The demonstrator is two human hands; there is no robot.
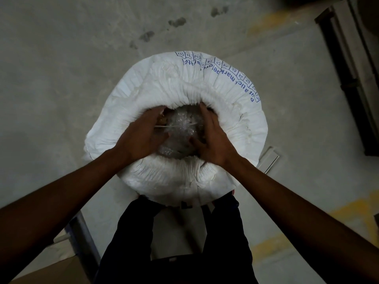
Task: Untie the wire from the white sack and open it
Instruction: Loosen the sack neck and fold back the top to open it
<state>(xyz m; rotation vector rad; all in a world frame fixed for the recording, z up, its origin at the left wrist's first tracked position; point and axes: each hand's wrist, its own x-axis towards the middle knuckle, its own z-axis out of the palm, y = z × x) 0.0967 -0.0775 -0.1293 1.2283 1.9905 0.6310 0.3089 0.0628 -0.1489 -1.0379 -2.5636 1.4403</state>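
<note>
A cardboard box (51, 269) sits near my legs on the concrete floor (61, 78). The white sack (164, 83) stands ahead, rim rolled down; my left hand (141, 138) and right hand (213, 140) spread loosely on its clear plastic liner (180, 128).

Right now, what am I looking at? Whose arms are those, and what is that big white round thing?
The camera sits on a person's head and looks straight down, so the arms are theirs. The big white woven sack with blue print stands on the grey concrete floor, its top rolled down into a thick ring. Inside is a clear plastic liner bag with a thin pale tie stretched across it. The left hand and right hand reach into the opening, pressed on the plastic. Whether they pinch the tie, I cannot tell.
</note>
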